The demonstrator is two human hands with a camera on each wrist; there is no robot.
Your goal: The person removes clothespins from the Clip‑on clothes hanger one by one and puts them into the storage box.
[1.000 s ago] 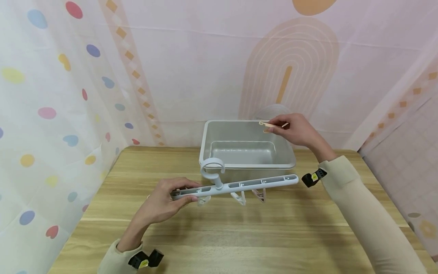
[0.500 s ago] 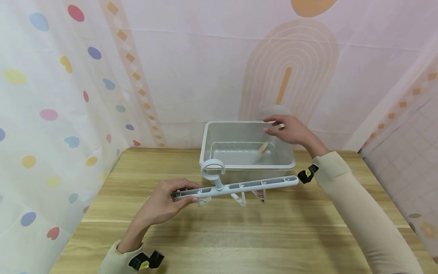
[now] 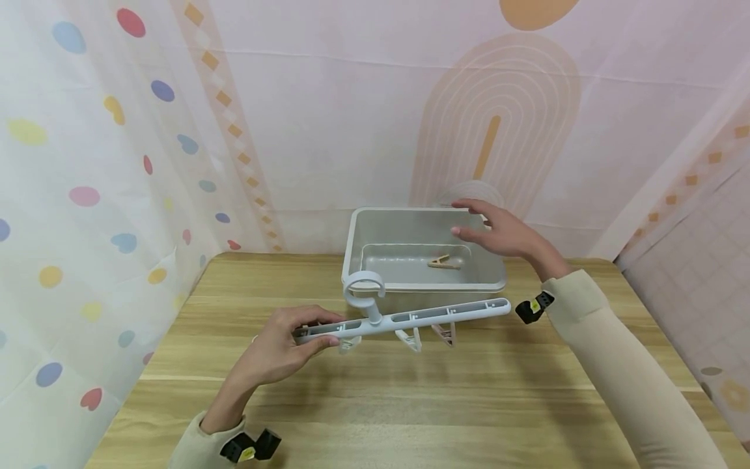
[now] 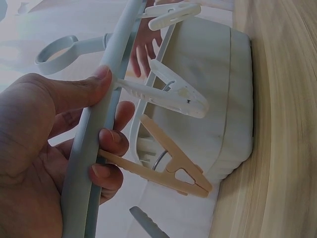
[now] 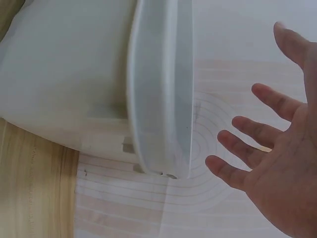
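Observation:
My left hand (image 3: 280, 345) grips the left end of a pale blue-grey clip hanger (image 3: 445, 316), its hook upward, over the table in front of the bin. Clips hang from the bar; in the left wrist view I see a white clip (image 4: 168, 99), a beige clip (image 4: 171, 173) and part of a grey clip (image 4: 148, 224). A beige clothespin (image 3: 444, 262) lies on the floor of the grey plastic bin (image 3: 422, 285), toward its right. My right hand (image 3: 500, 231) hovers over the bin's right back corner, fingers spread and holding nothing, as the right wrist view (image 5: 277, 144) also shows.
The bin stands at the back of a wooden table (image 3: 375, 404), close to a patterned curtain (image 3: 328, 130). The hanger's right end reaches in front of the bin's near right corner.
The beige clothespin, earlier pinched in my right hand, has been let go and dropped into the bin. My right fingers have spread. The left hand and hanger stay in place.

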